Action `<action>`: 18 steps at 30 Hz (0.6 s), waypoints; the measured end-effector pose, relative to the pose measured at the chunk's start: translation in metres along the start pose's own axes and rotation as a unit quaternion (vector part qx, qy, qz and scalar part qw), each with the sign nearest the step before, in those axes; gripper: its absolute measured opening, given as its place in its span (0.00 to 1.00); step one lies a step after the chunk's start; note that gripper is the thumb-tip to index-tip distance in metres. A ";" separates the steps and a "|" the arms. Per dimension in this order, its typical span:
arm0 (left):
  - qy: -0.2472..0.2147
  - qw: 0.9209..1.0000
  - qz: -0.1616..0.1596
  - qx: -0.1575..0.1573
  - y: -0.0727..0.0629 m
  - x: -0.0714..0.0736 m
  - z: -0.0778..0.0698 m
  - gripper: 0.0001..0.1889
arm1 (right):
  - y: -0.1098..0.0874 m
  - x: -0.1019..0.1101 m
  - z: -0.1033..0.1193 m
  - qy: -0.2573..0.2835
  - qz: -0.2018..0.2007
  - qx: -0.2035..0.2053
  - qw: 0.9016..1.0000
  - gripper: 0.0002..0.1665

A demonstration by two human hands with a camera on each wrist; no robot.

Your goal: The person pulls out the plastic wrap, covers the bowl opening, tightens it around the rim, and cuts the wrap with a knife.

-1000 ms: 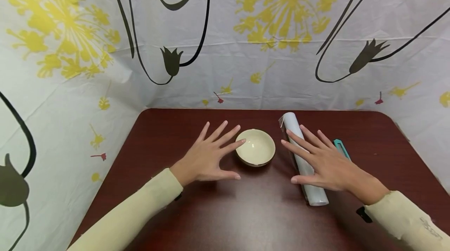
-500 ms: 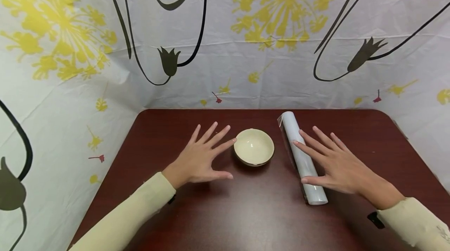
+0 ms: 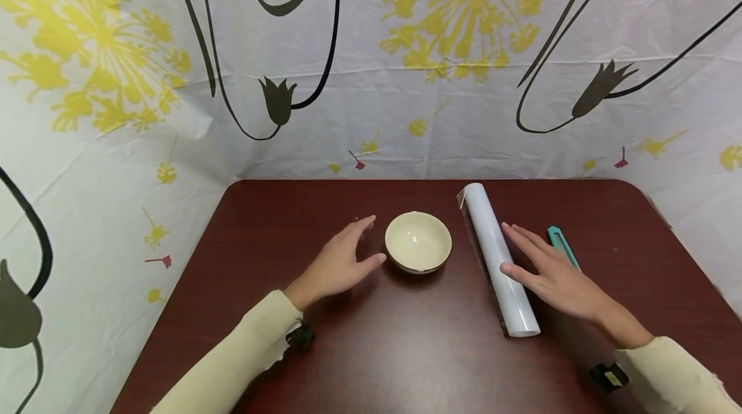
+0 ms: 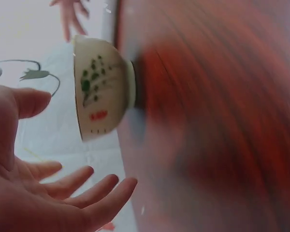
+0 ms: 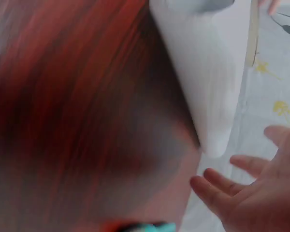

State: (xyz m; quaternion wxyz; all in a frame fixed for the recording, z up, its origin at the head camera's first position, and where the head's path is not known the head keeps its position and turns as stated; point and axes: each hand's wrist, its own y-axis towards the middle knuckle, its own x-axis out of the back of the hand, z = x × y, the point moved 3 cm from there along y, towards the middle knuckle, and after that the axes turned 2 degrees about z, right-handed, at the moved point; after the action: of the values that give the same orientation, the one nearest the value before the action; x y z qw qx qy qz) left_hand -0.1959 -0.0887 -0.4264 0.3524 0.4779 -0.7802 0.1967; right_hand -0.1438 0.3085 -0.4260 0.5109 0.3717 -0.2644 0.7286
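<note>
The bowl [image 3: 418, 243] looks glazed ceramic, the roll [image 3: 493, 240] glossy plastic, the table [image 3: 406, 349] polished wood.

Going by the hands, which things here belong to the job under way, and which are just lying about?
Likely part of the job:
bowl, close beside the left hand
white roll, nearest the right hand
teal cutter, partly hidden by the right hand; less certain

Probably just surroundings:
table
patterned sheet behind it
</note>
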 end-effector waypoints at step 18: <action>-0.398 0.904 0.037 0.154 0.023 -0.046 -0.003 0.40 | -0.004 -0.019 0.007 0.112 0.021 -0.083 0.990 0.41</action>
State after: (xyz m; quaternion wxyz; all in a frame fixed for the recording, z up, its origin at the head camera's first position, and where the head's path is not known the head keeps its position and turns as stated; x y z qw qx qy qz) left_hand -0.2014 -0.0480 -0.4575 -0.0723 0.5354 -0.8328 0.1207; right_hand -0.1345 0.2943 -0.4377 0.5506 0.2387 -0.2731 0.7518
